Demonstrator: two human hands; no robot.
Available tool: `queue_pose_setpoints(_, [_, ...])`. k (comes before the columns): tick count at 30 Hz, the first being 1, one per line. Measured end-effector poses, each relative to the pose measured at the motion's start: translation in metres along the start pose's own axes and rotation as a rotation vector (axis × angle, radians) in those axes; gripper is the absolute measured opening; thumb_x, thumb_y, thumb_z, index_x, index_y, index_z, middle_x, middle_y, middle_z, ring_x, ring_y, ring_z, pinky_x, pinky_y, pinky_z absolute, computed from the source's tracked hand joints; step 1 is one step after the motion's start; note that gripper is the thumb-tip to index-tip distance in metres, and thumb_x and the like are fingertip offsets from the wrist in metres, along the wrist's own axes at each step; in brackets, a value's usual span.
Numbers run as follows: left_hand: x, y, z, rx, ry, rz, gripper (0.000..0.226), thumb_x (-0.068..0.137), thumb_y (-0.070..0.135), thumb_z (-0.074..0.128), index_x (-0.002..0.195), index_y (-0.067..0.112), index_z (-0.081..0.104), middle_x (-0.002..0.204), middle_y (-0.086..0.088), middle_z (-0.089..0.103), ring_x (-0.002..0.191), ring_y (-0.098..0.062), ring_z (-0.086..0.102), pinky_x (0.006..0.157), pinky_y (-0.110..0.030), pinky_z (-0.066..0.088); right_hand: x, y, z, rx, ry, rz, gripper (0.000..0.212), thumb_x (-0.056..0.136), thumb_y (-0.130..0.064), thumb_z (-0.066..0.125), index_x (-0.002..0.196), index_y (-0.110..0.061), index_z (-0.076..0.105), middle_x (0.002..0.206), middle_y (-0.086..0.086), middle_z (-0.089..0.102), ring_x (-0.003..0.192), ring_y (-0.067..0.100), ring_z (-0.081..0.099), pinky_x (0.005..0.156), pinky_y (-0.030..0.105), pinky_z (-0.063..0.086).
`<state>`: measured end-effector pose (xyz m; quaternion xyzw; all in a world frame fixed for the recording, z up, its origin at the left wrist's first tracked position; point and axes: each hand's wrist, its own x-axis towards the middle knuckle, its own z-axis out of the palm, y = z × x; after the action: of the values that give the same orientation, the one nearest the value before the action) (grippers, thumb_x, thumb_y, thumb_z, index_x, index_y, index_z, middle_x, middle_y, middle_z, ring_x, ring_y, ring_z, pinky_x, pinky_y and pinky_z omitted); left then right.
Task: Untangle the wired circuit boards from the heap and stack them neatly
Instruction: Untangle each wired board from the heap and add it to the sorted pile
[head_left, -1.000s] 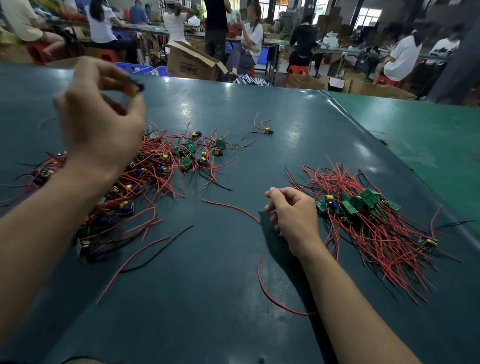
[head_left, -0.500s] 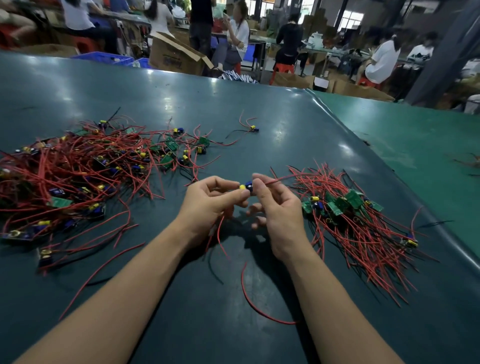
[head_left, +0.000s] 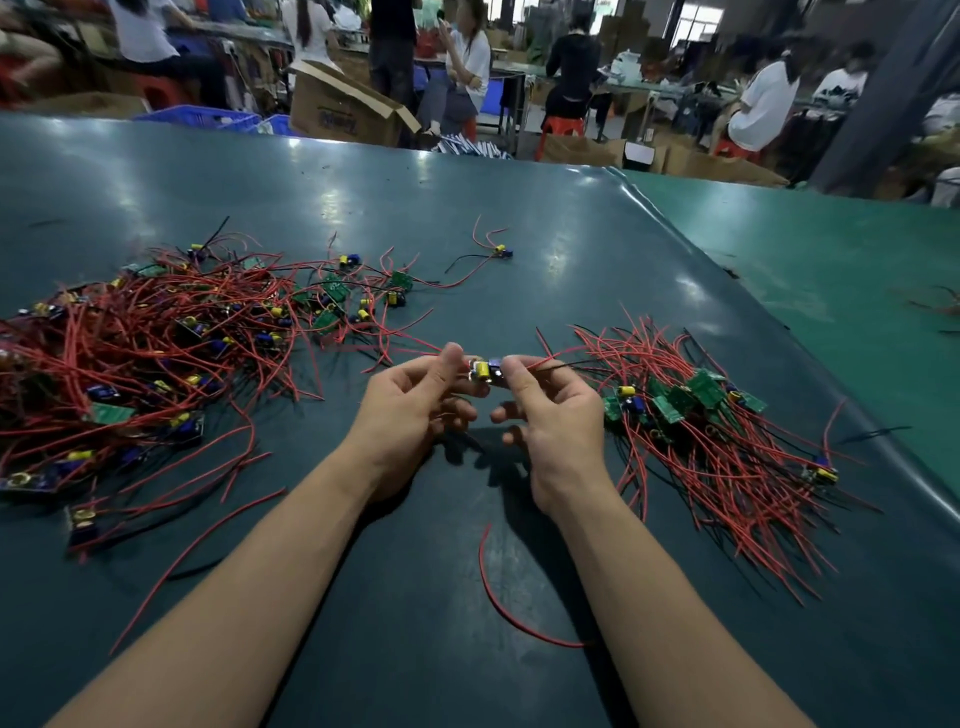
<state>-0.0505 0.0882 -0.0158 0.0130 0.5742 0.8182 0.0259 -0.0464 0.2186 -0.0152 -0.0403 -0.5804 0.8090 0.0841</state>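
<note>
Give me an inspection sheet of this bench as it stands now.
Surface: dark green mat, glossy, with light glare.
Job's things: tangled heap on the left; sorted stack on the right, boards grouped, leads fanned out; one board held above the mat.
Clutter: lone wired board far centre; loose red wire near the forearms.
Grips: left hand and right hand each pinch an end of the held board.
Cables: red leads mostly, a few black.
Surroundings: cardboard box, seated and standing people, blurred.
</note>
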Motion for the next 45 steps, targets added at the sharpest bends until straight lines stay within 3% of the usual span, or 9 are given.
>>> queue_pose_setpoints(6, [-0.001, -0.002, -0.001, -0.062, -0.027, 0.035, 0.031, 0.072, 0.009, 0.073, 0.102, 0.006, 0.07, 0.083, -0.005, 0.071, 0.06, -0.012, 0.06, 0.057, -0.018, 0.05, 0.0, 0.002, 0.003, -0.064, -0.082, -0.084, 0.011, 0.097, -0.005, 0.057, 0.096, -0.013, 0.064, 0.074, -0.006, 0.068, 0.047, 0.011, 0.06, 0.035, 0.019, 0.041])
queue_pose_setpoints(13, [0.003, -0.004, -0.002, -0.042, 0.051, 0.043, 0.015, 0.079, -0.001, 0.07, 0.086, 0.012, 0.07, 0.076, -0.004, 0.07, 0.059, -0.012, 0.056, 0.057, -0.021, 0.049, -0.001, 0.005, 0.006, -0.129, -0.073, 0.011, 0.014, 0.098, -0.015, 0.057, 0.089, -0.011, 0.067, 0.077, -0.001, 0.075, 0.043, 0.01, 0.058, 0.036, 0.019, 0.04])
queue_pose_setpoints(18, [0.003, -0.005, -0.001, -0.065, 0.062, 0.055, 0.026, 0.078, 0.001, 0.071, 0.101, -0.006, 0.063, 0.082, -0.013, 0.066, 0.057, -0.015, 0.051, 0.053, -0.025, 0.046, -0.002, 0.003, 0.008, -0.122, -0.187, 0.052, 0.021, 0.102, -0.011, 0.048, 0.091, -0.016, 0.065, 0.078, -0.004, 0.073, 0.045, 0.011, 0.06, 0.034, 0.019, 0.04])
queue_pose_setpoints(21, [0.003, -0.006, -0.001, -0.032, 0.063, 0.053, 0.029, 0.082, 0.002, 0.069, 0.105, -0.014, 0.061, 0.082, -0.016, 0.063, 0.059, -0.015, 0.052, 0.059, -0.028, 0.048, -0.003, 0.002, 0.006, -0.151, -0.115, 0.03, 0.018, 0.099, -0.014, 0.056, 0.084, -0.015, 0.067, 0.075, -0.003, 0.074, 0.043, 0.011, 0.059, 0.034, 0.019, 0.039])
queue_pose_setpoints(25, [0.004, -0.005, 0.0, -0.028, 0.027, 0.047, 0.006, 0.086, 0.002, 0.063, 0.091, -0.002, 0.065, 0.062, -0.001, 0.06, 0.054, -0.01, 0.052, 0.055, -0.019, 0.049, 0.0, 0.0, 0.003, -0.152, 0.002, -0.085, 0.014, 0.093, -0.016, 0.065, 0.08, -0.014, 0.072, 0.074, -0.004, 0.073, 0.045, 0.009, 0.057, 0.035, 0.017, 0.035])
queue_pose_setpoints(28, [0.003, -0.003, 0.001, -0.062, 0.026, 0.037, 0.004, 0.087, 0.001, 0.062, 0.085, 0.003, 0.064, 0.059, 0.001, 0.057, 0.052, -0.009, 0.051, 0.055, -0.019, 0.049, 0.003, -0.003, 0.003, -0.072, 0.059, -0.111, 0.015, 0.092, -0.014, 0.066, 0.079, -0.015, 0.073, 0.076, -0.003, 0.073, 0.045, 0.009, 0.056, 0.035, 0.017, 0.034])
queue_pose_setpoints(38, [0.003, -0.003, 0.0, -0.075, 0.006, 0.047, 0.006, 0.085, 0.001, 0.063, 0.08, 0.004, 0.064, 0.058, 0.001, 0.057, 0.051, -0.011, 0.05, 0.054, -0.02, 0.049, 0.016, -0.021, -0.018, 0.394, 0.21, -0.019, 0.021, 0.102, -0.012, 0.048, 0.084, -0.01, 0.06, 0.067, 0.001, 0.067, 0.045, 0.009, 0.052, 0.04, 0.016, 0.034])
queue_pose_setpoints(42, [0.002, -0.002, -0.001, -0.081, -0.001, 0.071, 0.007, 0.072, 0.012, 0.071, 0.076, 0.008, 0.067, 0.059, 0.003, 0.059, 0.051, -0.009, 0.052, 0.054, -0.02, 0.049, 0.017, -0.024, -0.019, 0.452, 0.163, -0.01, 0.021, 0.104, -0.026, 0.043, 0.093, -0.013, 0.056, 0.09, 0.006, 0.064, 0.054, 0.012, 0.061, 0.043, 0.017, 0.04])
queue_pose_setpoints(45, [0.003, -0.003, -0.001, -0.103, 0.065, 0.093, 0.004, 0.062, 0.014, 0.077, 0.064, 0.017, 0.074, 0.063, 0.003, 0.065, 0.052, -0.009, 0.056, 0.055, -0.019, 0.05, 0.009, -0.017, -0.008, 0.232, 0.06, 0.165, 0.035, 0.097, -0.044, 0.051, 0.111, -0.013, 0.055, 0.108, 0.007, 0.065, 0.063, 0.013, 0.07, 0.044, 0.019, 0.047])
